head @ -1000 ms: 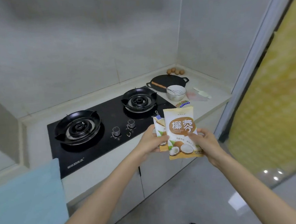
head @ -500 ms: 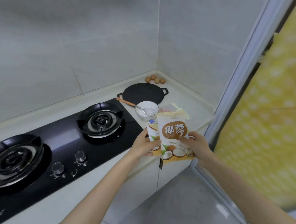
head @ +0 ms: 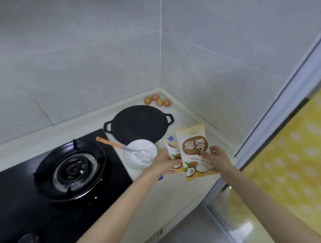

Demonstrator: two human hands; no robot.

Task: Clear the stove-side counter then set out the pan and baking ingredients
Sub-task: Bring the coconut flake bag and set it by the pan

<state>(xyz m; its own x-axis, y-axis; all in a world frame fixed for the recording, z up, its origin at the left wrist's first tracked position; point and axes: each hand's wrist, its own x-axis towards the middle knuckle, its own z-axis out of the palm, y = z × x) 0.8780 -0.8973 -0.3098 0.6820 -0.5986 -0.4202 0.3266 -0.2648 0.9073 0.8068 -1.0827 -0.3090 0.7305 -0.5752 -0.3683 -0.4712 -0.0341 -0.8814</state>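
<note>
Two burners belonged to the black stove [head: 52, 195] at the left, but only one burner [head: 71, 168] was fully in view, with a control knob [head: 28, 242] near the front edge. To the right of the stove, on the pale bench [head: 168, 193], stood a white bowl [head: 140, 154] with a whisk [head: 123, 147] lying in it — the orange handle of the whisk pointed back over the corner of the stove. Behind the bowl lay the flat black pan [head: 139, 123] with its two small handles, and it touched no other thing that I could see. In the far corner, just beyond the pan, four brown eggs [head: 157, 100] sat close together by the wall.

The left hand [head: 166, 163] was closed around a smaller coconut packet [head: 172, 149], which had a blue clip [head: 170, 138] at its top. This packet was mostly hidden behind the bigger one. The right hand [head: 216, 158] held the large coconut packet [head: 194, 153] from its right side, the fingers partly curled and the thumb pressed on the printed front. Both packets were upright, above the right end of the bench, just beside the bowl; whether the lower edges touched the bench I could not tell. At the far right was a yellow dotted surface [head: 294, 150] — past a pale frame [head: 287, 101].
</note>
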